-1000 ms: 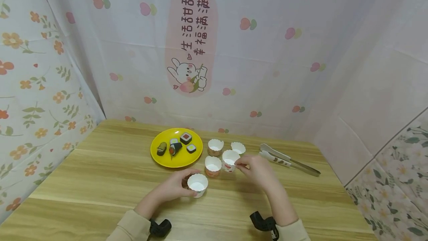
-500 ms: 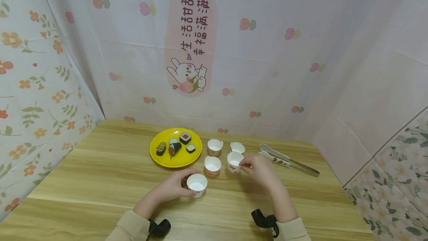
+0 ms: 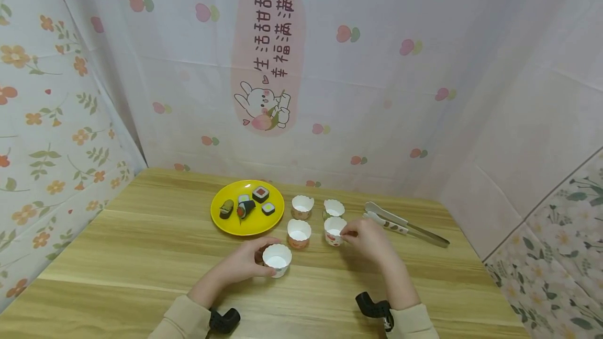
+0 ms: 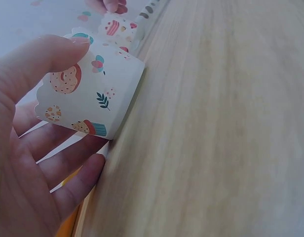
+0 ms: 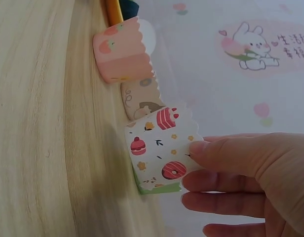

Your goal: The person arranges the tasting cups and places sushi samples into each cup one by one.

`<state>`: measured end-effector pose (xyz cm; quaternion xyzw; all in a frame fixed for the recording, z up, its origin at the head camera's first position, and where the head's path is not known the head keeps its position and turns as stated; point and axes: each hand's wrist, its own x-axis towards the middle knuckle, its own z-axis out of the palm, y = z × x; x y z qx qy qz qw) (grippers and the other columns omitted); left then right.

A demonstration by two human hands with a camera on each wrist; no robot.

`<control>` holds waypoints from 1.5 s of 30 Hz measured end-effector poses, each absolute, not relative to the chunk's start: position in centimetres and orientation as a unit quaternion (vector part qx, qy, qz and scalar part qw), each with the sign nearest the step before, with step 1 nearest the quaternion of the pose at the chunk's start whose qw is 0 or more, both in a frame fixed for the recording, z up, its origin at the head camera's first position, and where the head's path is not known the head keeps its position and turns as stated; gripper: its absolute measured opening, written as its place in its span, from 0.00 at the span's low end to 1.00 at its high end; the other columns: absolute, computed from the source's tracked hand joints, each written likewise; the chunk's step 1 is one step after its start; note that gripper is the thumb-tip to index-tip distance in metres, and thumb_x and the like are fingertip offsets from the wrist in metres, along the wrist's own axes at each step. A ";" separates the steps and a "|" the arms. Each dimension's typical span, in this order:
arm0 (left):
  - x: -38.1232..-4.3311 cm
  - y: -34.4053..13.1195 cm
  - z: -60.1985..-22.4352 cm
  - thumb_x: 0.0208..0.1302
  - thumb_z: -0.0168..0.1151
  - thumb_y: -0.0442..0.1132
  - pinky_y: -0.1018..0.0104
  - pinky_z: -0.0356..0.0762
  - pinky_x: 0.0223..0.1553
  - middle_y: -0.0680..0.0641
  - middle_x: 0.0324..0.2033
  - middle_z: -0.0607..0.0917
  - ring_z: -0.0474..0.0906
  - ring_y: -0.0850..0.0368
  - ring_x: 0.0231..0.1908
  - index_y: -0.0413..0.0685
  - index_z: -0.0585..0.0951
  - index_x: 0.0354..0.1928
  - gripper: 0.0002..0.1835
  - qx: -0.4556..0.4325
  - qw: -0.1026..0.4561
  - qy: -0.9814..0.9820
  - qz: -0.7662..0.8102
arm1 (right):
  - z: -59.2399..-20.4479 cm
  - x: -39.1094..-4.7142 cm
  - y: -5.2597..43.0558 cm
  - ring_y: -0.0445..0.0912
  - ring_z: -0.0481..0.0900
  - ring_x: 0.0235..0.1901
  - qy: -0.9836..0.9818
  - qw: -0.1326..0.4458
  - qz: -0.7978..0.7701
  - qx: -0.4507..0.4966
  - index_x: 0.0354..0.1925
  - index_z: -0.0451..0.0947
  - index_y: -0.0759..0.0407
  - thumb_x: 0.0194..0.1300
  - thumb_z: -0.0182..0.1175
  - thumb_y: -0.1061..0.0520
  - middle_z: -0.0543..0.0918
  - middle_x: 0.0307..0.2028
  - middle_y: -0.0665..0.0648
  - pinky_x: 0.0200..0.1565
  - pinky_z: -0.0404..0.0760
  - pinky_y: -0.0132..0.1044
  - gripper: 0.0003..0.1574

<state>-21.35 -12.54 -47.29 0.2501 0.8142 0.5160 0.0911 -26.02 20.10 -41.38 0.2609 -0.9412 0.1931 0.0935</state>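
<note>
My left hand (image 3: 242,261) grips a white paper baking cup (image 3: 277,259) by its side, with the thumb in front. In the left wrist view that cup (image 4: 93,94) shows doughnut and cupcake prints and tilts slightly. My right hand (image 3: 369,239) pinches the rim of a second white baking cup (image 3: 333,230). Red cakes and a pink doughnut decorate this cup (image 5: 159,148) in the right wrist view. To its left stands a pink baking cup (image 3: 299,235). Behind are a brown baking cup (image 3: 301,209) and a green one (image 3: 334,207), partly covered by the pinched cup.
A yellow plate (image 3: 249,229) with several sushi pieces (image 3: 245,208) stands at the back left. Tongs (image 3: 393,226) with pale patterned ends lie right of the cups. A printed curtain (image 3: 377,93) hangs along the back of the wooden table (image 3: 141,255).
My right hand has shifted the cake-print baking cup a little to the right, in front of the green one. The left hand and its cup have stayed in place.
</note>
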 end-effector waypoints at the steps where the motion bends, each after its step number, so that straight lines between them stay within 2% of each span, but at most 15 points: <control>1: -21.4 -12.5 -47.3 0.52 0.73 0.43 0.64 0.75 0.45 0.52 0.49 0.79 0.75 0.53 0.42 0.41 0.71 0.63 0.36 0.249 0.092 0.814 0.517 | -41.4 -26.0 20.1 0.37 0.75 0.26 -0.941 0.091 0.194 0.261 0.28 0.86 0.54 0.54 0.70 0.62 0.81 0.26 0.44 0.29 0.77 0.32 0.03; 11: -21.3 -12.6 -47.2 0.53 0.73 0.44 0.64 0.75 0.45 0.51 0.50 0.78 0.75 0.53 0.43 0.41 0.71 0.64 0.37 0.248 0.098 0.812 0.518 | -41.5 -26.1 20.4 0.36 0.75 0.26 -0.944 0.057 0.205 0.253 0.29 0.85 0.59 0.56 0.69 0.60 0.81 0.25 0.44 0.29 0.77 0.32 0.03; 22: -21.3 -12.6 -47.2 0.53 0.73 0.44 0.65 0.75 0.45 0.50 0.49 0.79 0.76 0.53 0.42 0.40 0.70 0.64 0.37 0.252 0.098 0.809 0.521 | -41.5 -25.6 20.2 0.36 0.75 0.26 -0.957 0.018 0.191 0.216 0.29 0.85 0.54 0.58 0.68 0.58 0.80 0.26 0.42 0.30 0.77 0.36 0.02; 28: -21.3 -12.6 -47.3 0.53 0.73 0.44 0.65 0.75 0.45 0.51 0.49 0.78 0.75 0.53 0.42 0.40 0.70 0.64 0.37 0.252 0.099 0.809 0.521 | -41.5 -25.6 20.1 0.37 0.75 0.28 -0.958 0.005 0.191 0.215 0.31 0.86 0.55 0.59 0.67 0.57 0.81 0.27 0.43 0.31 0.77 0.36 0.03; 35: -21.3 -12.6 -47.3 0.53 0.73 0.44 0.64 0.75 0.45 0.51 0.50 0.78 0.75 0.53 0.43 0.41 0.71 0.64 0.37 0.249 0.097 0.812 0.519 | -41.5 -25.5 20.1 0.38 0.75 0.28 -0.956 0.003 0.194 0.219 0.30 0.85 0.56 0.60 0.66 0.58 0.81 0.27 0.44 0.31 0.77 0.36 0.03; 45: -21.3 -12.6 -47.3 0.52 0.73 0.44 0.64 0.75 0.45 0.51 0.49 0.78 0.75 0.53 0.43 0.41 0.71 0.63 0.37 0.250 0.095 0.812 0.519 | -41.4 -25.6 20.1 0.38 0.75 0.27 -0.957 0.009 0.202 0.209 0.32 0.85 0.53 0.57 0.67 0.62 0.81 0.26 0.45 0.30 0.77 0.36 0.04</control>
